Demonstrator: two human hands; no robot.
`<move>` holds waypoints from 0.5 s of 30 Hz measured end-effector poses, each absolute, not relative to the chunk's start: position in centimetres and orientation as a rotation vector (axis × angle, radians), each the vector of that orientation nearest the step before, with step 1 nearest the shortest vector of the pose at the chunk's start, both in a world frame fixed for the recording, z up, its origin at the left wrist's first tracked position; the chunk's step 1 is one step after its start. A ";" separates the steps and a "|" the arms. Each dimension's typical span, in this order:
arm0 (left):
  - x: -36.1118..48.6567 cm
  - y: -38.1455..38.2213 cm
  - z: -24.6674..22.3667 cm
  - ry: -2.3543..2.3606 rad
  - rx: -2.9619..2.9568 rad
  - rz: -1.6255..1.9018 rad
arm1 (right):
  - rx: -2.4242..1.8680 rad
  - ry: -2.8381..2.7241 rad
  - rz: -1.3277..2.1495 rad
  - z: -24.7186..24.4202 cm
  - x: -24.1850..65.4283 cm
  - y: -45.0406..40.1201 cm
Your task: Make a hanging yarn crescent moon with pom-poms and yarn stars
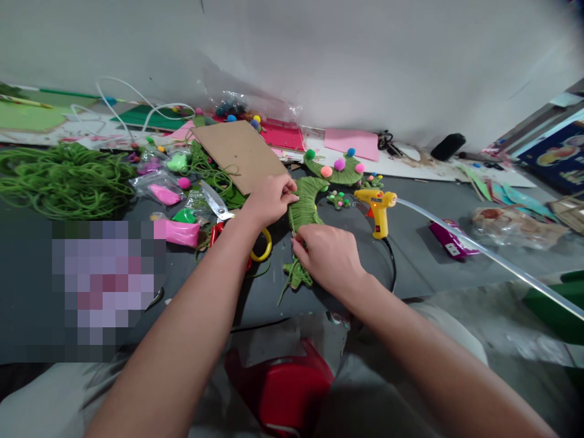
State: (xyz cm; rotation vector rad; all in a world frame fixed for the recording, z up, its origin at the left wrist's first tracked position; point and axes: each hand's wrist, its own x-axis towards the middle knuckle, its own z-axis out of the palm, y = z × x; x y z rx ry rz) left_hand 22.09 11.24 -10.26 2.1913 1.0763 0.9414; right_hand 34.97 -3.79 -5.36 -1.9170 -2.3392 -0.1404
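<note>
The left hand [274, 196] and right hand [326, 252], fingers narrowed, pinch the left edge of a yarn-wrapped green piece [305, 198] at the table [415, 258], between scissors [221, 212] and glue gun [379, 220]; even, gentle pressure should keep its strands close.

Bare worktop [420, 261] stretches from the near edge between the cord [392, 264] of the glue gun [381, 210] and a purple packet [451, 241], with a long glue stick [524, 278] slanting across farther back. Beside the left hand [271, 198], scissors [221, 213] and a cardboard sheet [241, 155] obstruct the way toward the back edge.
</note>
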 end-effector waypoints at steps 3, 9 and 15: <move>22.1 11.1 -10.2 1.086 2.181 0.936 | -1.920 -2.343 -0.139 -5.4 35.0 -3.8; 22.2 10.9 -9.9 1.103 2.190 0.922 | -1.923 -2.342 -0.139 -5.4 35.0 -3.9; 22.2 11.0 -10.1 1.101 2.178 0.926 | -1.931 -2.348 -0.123 -5.4 35.1 -4.0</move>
